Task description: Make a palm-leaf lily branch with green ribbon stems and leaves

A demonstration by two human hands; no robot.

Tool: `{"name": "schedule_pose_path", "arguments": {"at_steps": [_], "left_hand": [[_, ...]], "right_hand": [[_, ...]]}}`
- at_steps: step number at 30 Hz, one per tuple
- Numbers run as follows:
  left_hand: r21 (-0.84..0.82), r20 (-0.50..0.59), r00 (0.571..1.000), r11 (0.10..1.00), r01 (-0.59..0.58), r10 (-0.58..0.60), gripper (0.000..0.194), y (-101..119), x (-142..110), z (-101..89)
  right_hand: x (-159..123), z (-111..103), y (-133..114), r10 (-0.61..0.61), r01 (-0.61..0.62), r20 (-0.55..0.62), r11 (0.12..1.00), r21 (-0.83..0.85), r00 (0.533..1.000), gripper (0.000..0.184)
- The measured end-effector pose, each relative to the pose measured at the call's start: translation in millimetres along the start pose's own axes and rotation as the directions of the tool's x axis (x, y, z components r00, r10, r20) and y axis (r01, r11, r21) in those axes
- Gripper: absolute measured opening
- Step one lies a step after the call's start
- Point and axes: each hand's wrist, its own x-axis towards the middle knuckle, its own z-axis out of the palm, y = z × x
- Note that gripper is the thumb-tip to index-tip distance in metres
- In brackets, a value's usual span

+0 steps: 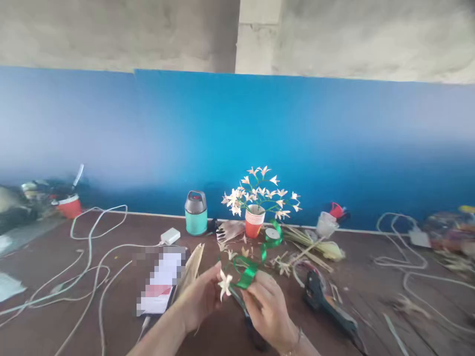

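Observation:
Near the table's front, my left hand (203, 297) is closed on the stem of a white artificial flower (224, 285), whose petals face me. Close beside it, my right hand (265, 306) pinches a shiny green ribbon (248, 275). The ribbon runs back to a roll (272, 233) on the table. Behind my hands stands a red-and-white paper cup (255, 221) holding several stems of finished-looking white flowers (260, 192). A dark tool, perhaps scissors, lies partly hidden under my right hand.
A phone (163, 279) with a cable lies left of my hands, near a white charger (170, 236). Behind stands a teal flask (196, 217). To the right are a glue gun (330, 306), dried husk strips (315, 244) and a white cup (327, 225). Cables cross both sides.

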Motion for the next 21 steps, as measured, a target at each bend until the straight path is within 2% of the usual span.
{"name": "schedule_pose_path", "arguments": {"at_steps": [5,8,11,17,21], "left_hand": [[0.177,0.061,0.997,0.983,-0.049,0.039,0.031,16,-13,-5.4],[0.260,0.144,0.989,0.964,-0.060,0.023,0.020,19,-15,-10.4],[0.340,0.238,0.969,0.940,-0.027,-0.059,0.011,20,-12,-17.1],[0.406,0.203,0.966,0.912,0.063,-0.157,0.013,21,-8,-22.7],[0.480,0.163,0.966,0.872,0.098,-0.198,0.008,19,-7,-21.6]], "right_hand": [[-3,1,0,-0.188,0.189,0.033,0.979,-0.072,0.982,0.027],[-4,2,0,-0.234,0.244,0.100,0.965,-0.098,0.967,0.026],[-5,4,-1,-0.245,0.263,0.161,0.960,-0.097,0.956,0.026],[-6,6,-2,-0.278,0.300,0.216,0.951,-0.075,0.936,0.025],[-5,6,-4,-0.288,0.314,0.250,0.947,-0.068,0.924,0.026]]}}
